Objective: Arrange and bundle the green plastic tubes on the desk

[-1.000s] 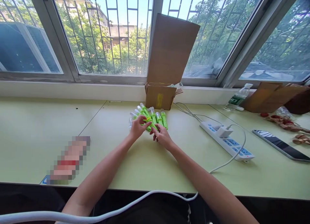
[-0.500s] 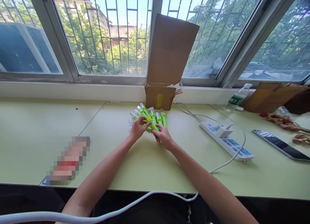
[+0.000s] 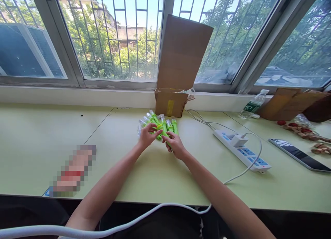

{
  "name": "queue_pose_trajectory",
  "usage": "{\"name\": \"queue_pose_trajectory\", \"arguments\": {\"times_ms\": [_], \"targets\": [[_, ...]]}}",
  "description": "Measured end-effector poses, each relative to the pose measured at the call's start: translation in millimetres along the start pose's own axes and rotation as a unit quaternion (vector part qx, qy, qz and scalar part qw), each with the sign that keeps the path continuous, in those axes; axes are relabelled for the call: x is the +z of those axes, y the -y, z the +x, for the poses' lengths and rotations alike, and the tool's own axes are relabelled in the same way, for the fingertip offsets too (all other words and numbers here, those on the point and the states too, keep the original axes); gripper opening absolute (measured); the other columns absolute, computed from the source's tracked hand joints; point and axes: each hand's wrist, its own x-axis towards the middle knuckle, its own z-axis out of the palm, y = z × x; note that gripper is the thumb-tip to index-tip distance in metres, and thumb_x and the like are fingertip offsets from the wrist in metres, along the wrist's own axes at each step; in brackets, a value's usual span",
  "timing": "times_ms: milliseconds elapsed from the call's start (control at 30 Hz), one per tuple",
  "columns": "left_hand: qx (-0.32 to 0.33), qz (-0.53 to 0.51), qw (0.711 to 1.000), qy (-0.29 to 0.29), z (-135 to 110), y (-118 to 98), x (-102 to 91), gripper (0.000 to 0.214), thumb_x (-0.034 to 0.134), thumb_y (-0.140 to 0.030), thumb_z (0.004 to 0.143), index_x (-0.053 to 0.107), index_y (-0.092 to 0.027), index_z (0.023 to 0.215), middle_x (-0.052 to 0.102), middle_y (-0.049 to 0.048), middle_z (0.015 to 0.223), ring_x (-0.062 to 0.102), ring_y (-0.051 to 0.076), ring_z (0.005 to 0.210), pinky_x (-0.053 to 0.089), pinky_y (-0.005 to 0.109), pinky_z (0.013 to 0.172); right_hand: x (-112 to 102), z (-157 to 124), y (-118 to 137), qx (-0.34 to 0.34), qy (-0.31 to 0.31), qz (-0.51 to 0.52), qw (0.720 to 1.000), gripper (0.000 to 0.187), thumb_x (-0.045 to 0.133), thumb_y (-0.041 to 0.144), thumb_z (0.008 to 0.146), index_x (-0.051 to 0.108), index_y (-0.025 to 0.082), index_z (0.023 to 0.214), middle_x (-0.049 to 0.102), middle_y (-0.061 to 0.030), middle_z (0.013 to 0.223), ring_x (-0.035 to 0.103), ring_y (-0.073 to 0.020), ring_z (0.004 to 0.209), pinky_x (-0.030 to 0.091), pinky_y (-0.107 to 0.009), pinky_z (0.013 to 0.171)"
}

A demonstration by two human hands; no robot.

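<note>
Both hands are on one bright green marker-like tube [image 3: 164, 133] with a yellow part near its upper end. The fingers of my left hand [image 3: 147, 136] are closed round that upper end. My right hand [image 3: 177, 146] is closed on the lower body, thumb on top. The tube slants up to the left, just over the table. Right behind it lie several similar green tubes with clear caps [image 3: 163, 120], partly hidden by my hands and the held tube. Their exact kind is too small to tell.
An open cardboard box [image 3: 161, 104] stands behind the tubes, its flap upright against the window. On the right are a white power strip [image 3: 241, 151] with cables, a phone [image 3: 297, 153] and a water bottle [image 3: 254, 104]. A blurred flat item [image 3: 73, 170] lies at left.
The lower end of the held tube has swung slightly down and right within my right hand. My left hand stays almost in place.
</note>
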Motion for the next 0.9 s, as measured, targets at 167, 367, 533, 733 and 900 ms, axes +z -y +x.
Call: {"name": "queue_pose_trajectory", "arguments": {"times_ms": [167, 367, 533, 733, 900], "targets": [[-0.021, -0.012, 1.0, 0.013, 0.1, 0.7, -0.9, 0.039, 0.077, -0.045, 0.068, 0.059, -0.017, 0.089, 0.068, 0.0049, 0.086, 0.069, 0.017, 0.076, 0.058, 0.03, 0.067, -1.3, -0.1, 2.4, -0.015, 0.032, -0.016, 0.999, 0.033, 0.066, 0.05, 0.075, 0.059, 0.018, 0.076, 0.058, 0.0007, 0.065, 0.041, -0.0048, 0.038, 0.028, -0.02, 0.032], [-0.027, -0.013, 0.999, 0.016, 0.7, 2.8, -0.3, 0.04, 0.077, -0.044, 0.068, 0.059, -0.017, 0.091, 0.068, 0.0052, 0.088, 0.069, 0.016, 0.077, 0.057, 0.029, 0.068, 0.1, -1.4, 6.4, -0.013, 0.053, -0.032, 0.998, 0.037, 0.062, 0.055, 0.078, 0.059, 0.018, 0.077, 0.064, -0.0037, 0.073, 0.045, -0.0061, 0.042, 0.032, -0.022, 0.036], [-0.023, -0.013, 1.0, 0.016, 0.9, 3.4, 0.5, 0.039, 0.076, -0.045, 0.069, 0.059, -0.017, 0.091, 0.068, 0.005, 0.087, 0.069, 0.016, 0.077, 0.058, 0.029, 0.066, 1.7, -1.3, 6.5, -0.012, 0.055, -0.032, 0.998, 0.039, 0.06, 0.057, 0.078, 0.056, 0.018, 0.075, 0.062, -0.0017, 0.072, 0.045, -0.0058, 0.041, 0.031, -0.022, 0.036], [-0.02, -0.02, 0.999, 0.023, 0.7, 2.9, 1.4, 0.039, 0.075, -0.046, 0.07, 0.057, -0.018, 0.09, 0.068, 0.0036, 0.085, 0.069, 0.016, 0.075, 0.058, 0.028, 0.065, -0.5, 1.5, 2.9, 0.008, 0.055, 0.002, 0.998, 0.038, 0.063, 0.055, 0.077, 0.054, 0.019, 0.074, 0.061, 0.0009, 0.068, 0.038, -0.0037, 0.037, 0.026, -0.022, 0.034], [-0.015, -0.02, 0.999, 0.028, 0.6, 3.0, 1.4, 0.039, 0.075, -0.046, 0.07, 0.057, -0.018, 0.091, 0.068, 0.0036, 0.087, 0.069, 0.015, 0.075, 0.058, 0.028, 0.066, 0.0, 0.5, 3.5, 0.025, 0.053, 0.044, 0.997, 0.037, 0.064, 0.055, 0.075, 0.052, 0.02, 0.077, 0.063, 0.0014, 0.064, 0.035, -0.0042, 0.036, 0.023, -0.022, 0.034]]}}
